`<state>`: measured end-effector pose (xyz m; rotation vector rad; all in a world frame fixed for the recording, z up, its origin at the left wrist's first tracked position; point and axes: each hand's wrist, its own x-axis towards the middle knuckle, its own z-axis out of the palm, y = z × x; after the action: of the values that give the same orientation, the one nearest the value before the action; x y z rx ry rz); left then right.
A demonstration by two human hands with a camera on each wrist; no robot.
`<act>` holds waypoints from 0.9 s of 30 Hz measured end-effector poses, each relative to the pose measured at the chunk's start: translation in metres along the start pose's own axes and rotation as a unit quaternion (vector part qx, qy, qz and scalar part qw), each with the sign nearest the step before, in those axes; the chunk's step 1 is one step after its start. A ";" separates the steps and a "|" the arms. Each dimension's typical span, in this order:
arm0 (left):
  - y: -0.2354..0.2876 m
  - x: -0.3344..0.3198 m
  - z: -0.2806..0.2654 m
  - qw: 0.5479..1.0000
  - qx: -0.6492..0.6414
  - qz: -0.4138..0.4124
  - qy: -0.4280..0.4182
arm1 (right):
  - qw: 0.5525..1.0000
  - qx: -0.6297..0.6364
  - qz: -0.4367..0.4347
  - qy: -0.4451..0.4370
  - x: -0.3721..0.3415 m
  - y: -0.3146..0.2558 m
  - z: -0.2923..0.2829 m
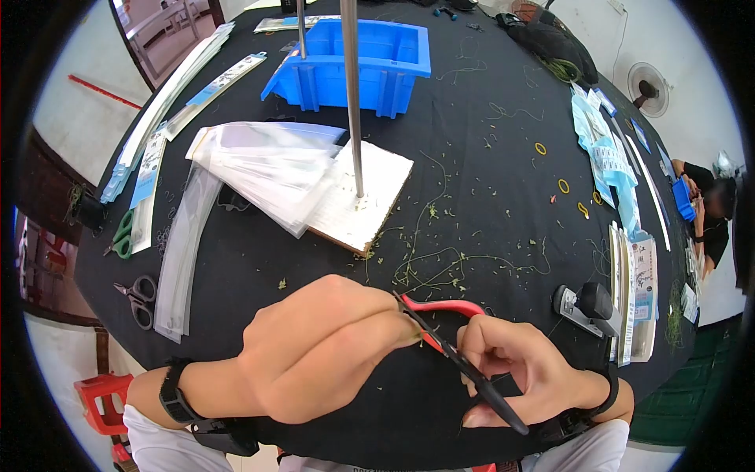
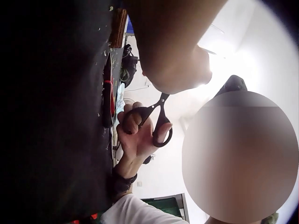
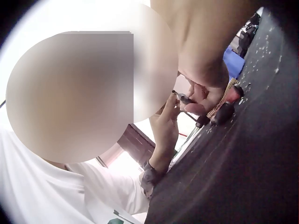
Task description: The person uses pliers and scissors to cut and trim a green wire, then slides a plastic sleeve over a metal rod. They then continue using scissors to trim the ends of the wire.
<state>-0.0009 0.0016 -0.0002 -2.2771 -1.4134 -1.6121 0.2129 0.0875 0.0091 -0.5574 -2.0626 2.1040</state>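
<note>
My right hand [image 1: 543, 366] holds black-handled scissors [image 1: 502, 407], its thumb and fingers in the handle loops, which stand apart in the left wrist view. The blades point up and left, to the fingertips of my left hand [image 1: 322, 350]. Those fingers are curled in a pinch, with a tiny greenish piece [image 1: 419, 333] showing at the tips; most of it is hidden. Pliers with red handles [image 1: 447, 305] lie on the black cloth just beyond the hands, partly covered by them.
Ahead, a metal rod [image 1: 352, 94] rises from a white-topped board [image 1: 381, 189]. Clear plastic sleeves [image 1: 259, 169] overlap the board. A blue bin [image 1: 346, 79] stands behind. Grey scissors [image 1: 141, 299] and green scissors [image 1: 122, 234] lie left; a stapler [image 1: 580, 311] sits right. Thread and green scraps litter the cloth.
</note>
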 end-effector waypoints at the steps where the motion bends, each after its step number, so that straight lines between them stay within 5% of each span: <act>1: -0.001 -0.001 0.000 1.000 0.006 0.019 -0.003 | 1.000 -0.009 0.002 0.000 0.000 0.000 -0.001; 9: -0.001 0.000 -0.004 0.982 0.120 0.147 -0.007 | 0.999 0.020 0.024 0.012 -0.003 -0.004 0.004; 18: 0.003 -0.001 -0.009 0.996 0.058 0.041 -0.051 | 0.998 0.003 0.026 -0.049 -0.003 -0.005 -0.006; 27: 0.004 -0.001 -0.007 0.992 0.092 0.074 -0.050 | 0.998 -0.035 -0.002 -0.042 -0.001 -0.005 -0.003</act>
<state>-0.0039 -0.0045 0.0044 -2.3216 -1.3139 -1.2863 0.2136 0.0899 0.0138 -0.4814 -2.1879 2.0956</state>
